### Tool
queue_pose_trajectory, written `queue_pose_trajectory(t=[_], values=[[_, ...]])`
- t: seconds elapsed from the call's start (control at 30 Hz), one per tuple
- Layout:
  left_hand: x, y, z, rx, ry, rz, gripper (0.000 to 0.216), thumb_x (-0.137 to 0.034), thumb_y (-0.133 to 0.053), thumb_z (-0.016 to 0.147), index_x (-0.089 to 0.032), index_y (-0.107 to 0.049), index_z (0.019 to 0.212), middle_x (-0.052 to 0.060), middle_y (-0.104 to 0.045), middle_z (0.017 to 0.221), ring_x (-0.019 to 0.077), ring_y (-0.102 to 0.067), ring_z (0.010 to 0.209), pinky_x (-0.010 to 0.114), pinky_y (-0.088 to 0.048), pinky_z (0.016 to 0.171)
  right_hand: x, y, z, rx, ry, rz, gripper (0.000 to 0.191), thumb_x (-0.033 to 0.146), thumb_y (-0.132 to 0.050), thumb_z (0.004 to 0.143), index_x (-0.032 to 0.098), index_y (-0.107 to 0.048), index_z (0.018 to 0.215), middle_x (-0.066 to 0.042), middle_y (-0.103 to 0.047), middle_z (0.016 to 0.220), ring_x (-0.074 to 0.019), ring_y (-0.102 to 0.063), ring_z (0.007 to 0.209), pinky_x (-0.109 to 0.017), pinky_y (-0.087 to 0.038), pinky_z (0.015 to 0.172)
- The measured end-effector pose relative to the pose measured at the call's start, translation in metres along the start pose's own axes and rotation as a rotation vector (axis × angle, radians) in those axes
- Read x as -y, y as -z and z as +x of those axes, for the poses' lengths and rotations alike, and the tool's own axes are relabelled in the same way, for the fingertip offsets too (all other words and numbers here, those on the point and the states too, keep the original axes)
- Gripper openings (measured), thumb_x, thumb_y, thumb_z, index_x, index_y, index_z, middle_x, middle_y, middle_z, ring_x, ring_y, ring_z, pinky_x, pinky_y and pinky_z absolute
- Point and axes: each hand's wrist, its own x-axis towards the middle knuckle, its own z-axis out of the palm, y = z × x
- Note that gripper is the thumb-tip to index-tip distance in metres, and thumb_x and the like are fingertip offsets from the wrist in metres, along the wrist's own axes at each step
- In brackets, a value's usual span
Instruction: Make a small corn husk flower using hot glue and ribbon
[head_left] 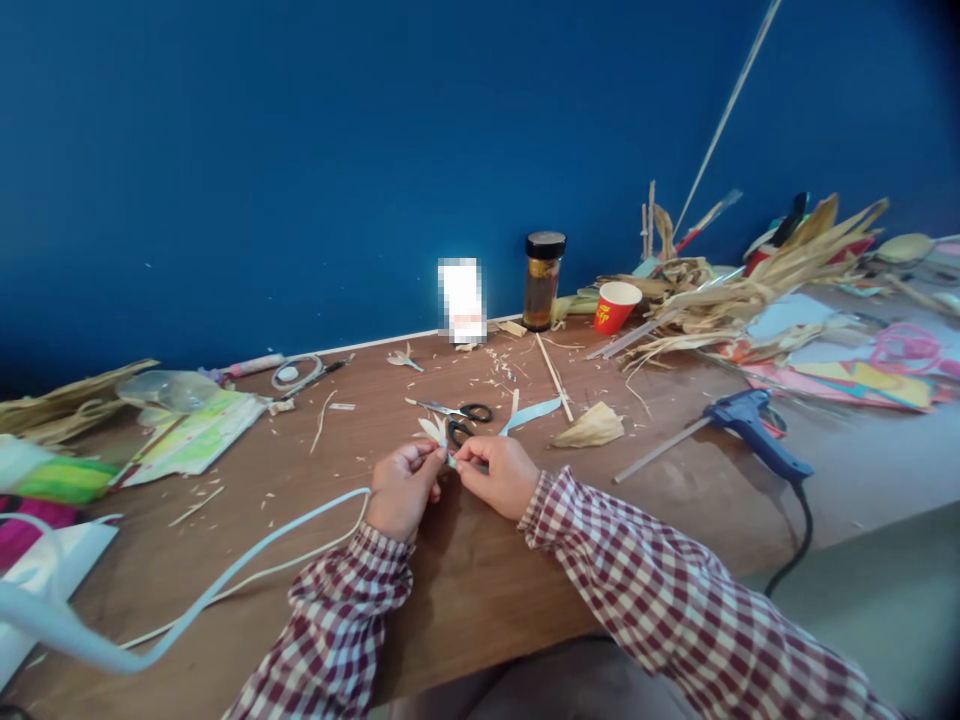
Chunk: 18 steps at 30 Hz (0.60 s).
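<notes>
Left hand (401, 487) and right hand (499, 470) in a pinch on one husk flower (433, 430), scissors (457, 410) just beyond

Nothing on the table is reading clearly as a word, brand or number. The red paper cup (615, 306) is carrying a short yellow print on its side, but the letters are showing too small and blurred to spell out. The dark-lidded jar (542, 282) beside it is showing amber contents and perhaps a label, with no lettering coming through. The white upright item (461, 300) against the blue wall is appearing only as blurred blocks, so any writing on it is staying hidden. The pale green printed sheet (196, 437) at the left is showing coloured patches and faint marks that are not resolving into text.
</notes>
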Motion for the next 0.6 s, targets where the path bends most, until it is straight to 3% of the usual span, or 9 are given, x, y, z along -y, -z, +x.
queue_pose_trajectory(t=[0.37,0.6], values=[[-0.006,0.002,-0.0023,0.006,0.108,-0.099,0.038,-0.033,-0.075,0.052,-0.011,-0.058,0.077,-0.005,-0.056,0.048,0.0027,-0.038,0.031,0.015,-0.027,0.031,-0.0019,0.002,0.0007,0.03,-0.036,-0.02,0.015,0.023,-0.052,0.074,0.016,-0.065,0.077,0.002,-0.057,0.056,-0.0085,-0.046,0.051,-0.019,-0.032,0.051],[-0.0039,0.0001,-0.0006,0.014,0.095,-0.168,0.036,-0.033,-0.073,0.054,-0.012,-0.056,0.077,-0.01,-0.047,0.039,0.0022,-0.034,0.028,0.015,-0.024,0.03,-0.0022,-0.003,-0.0002,0.038,-0.037,-0.004,0.014,0.022,-0.052,0.074,0.016,-0.064,0.079,0.004,-0.053,0.054,-0.0067,-0.041,0.048,-0.018,-0.03,0.048]])
